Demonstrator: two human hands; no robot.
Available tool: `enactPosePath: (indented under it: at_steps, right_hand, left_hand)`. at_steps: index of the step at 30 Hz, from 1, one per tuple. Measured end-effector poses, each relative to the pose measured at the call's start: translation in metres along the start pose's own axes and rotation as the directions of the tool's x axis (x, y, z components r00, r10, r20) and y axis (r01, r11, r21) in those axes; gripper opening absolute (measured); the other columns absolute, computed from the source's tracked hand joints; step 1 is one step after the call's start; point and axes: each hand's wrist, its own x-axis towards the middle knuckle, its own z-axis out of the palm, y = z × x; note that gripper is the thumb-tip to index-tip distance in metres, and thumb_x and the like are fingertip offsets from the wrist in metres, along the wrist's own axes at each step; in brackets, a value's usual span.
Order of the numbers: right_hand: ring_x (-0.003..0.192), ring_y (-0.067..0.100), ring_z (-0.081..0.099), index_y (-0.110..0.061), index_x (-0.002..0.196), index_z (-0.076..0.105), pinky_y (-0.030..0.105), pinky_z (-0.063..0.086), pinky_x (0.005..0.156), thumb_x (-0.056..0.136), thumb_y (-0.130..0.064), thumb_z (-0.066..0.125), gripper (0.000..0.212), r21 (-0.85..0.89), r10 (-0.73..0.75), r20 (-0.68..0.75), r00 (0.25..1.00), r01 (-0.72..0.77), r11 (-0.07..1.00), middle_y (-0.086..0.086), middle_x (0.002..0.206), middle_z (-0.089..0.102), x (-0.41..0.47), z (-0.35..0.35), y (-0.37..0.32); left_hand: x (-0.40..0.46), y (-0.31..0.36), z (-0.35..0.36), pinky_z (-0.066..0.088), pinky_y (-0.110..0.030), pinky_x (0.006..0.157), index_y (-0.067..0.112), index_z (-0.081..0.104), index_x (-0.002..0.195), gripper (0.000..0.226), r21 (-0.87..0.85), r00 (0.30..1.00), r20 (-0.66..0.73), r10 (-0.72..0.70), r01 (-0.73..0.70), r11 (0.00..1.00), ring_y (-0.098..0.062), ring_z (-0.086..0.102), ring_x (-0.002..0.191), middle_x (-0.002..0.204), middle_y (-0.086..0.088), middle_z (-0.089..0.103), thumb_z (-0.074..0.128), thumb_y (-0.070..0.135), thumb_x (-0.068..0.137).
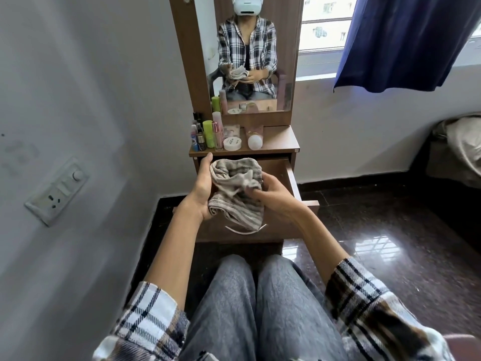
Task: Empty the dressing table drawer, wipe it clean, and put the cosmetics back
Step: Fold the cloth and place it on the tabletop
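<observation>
1. Straight ahead stands the brown dressing table [276, 142], its tall mirror [247, 48] reflecting the seated person in a checked shirt who holds a cloth.
2. Below the counter [279, 140] the drawer [291, 178] is pulled out toward the person's knees; its inside is mostly hidden behind the cloth and hands, so its contents cannot be told.
3. Over the open drawer hangs the striped grey cloth [234, 188], bunched at the top and drooping down in front of the drawer's front panel.
4. At the cloth's left edge, the left hand [204, 186] has its grip closed on the fabric, thumb on top and fingers curled underneath.
5. From the other side, the right hand [273, 194] pinches a fold of the same cloth between thumb and fingertips.
6. On the counter's left part the cosmetics [208, 134] stand in a tight group: a green bottle [208, 133], a pink tube [218, 131] and several small dark bottles.
7. Just beside them sit a round white jar [232, 144] and, near it, a white-capped tube [254, 138] lying with its cap toward the front edge.
</observation>
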Motion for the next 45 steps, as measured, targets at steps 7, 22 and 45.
enactPosePath:
  at_steps: [7, 22, 45]
  right_hand:
    - [0.111, 0.031, 0.061, -0.001, 0.122, 0.057, 0.047, 0.045, 0.100, 0.095, -0.054, 0.033, 0.064, 0.286, 0.255, -0.171, 0.952, -0.200, 0.937, 0.020, 0.122, 0.062, 0.009, -0.005, -0.002]
    - [0.092, 0.020, 0.070, -0.013, 0.100, 0.064, 0.035, 0.057, 0.082, 0.094, -0.035, 0.052, 0.025, 0.207, 0.144, -0.134, 0.980, -0.114, 0.972, 0.004, 0.096, 0.074, 0.012, -0.016, -0.014]
    - [0.081, -0.003, 0.056, -0.012, 0.114, 0.053, 0.013, 0.047, 0.076, 0.102, -0.033, 0.031, 0.032, -0.491, -0.490, -0.368, 0.790, 0.283, 0.824, -0.015, 0.088, 0.058, 0.070, -0.009, -0.060]
  left_hand:
    - [-0.002, -0.002, -0.006, 0.057, -0.031, 0.063, 0.005, 0.063, 0.096, 0.055, 0.060, 0.998, 0.008, 0.062, -0.063, 0.996, -0.027, 0.069, 0.077, 0.087, -0.015, 0.071, 0.035, 0.052, 0.087]
    - [0.007, 0.002, -0.016, 0.052, -0.024, 0.070, 0.026, 0.063, 0.093, 0.014, 0.422, 0.914, -0.164, 0.372, -0.276, 0.864, -0.012, 0.068, 0.082, 0.090, 0.004, 0.072, 0.053, 0.036, 0.090]
    - [0.031, 0.040, 0.019, 0.049, -0.046, 0.077, 0.002, 0.040, 0.108, 0.021, 0.843, 0.407, 0.016, 0.913, -0.496, 0.206, -0.026, 0.057, 0.083, 0.092, -0.010, 0.054, 0.032, 0.019, 0.099]
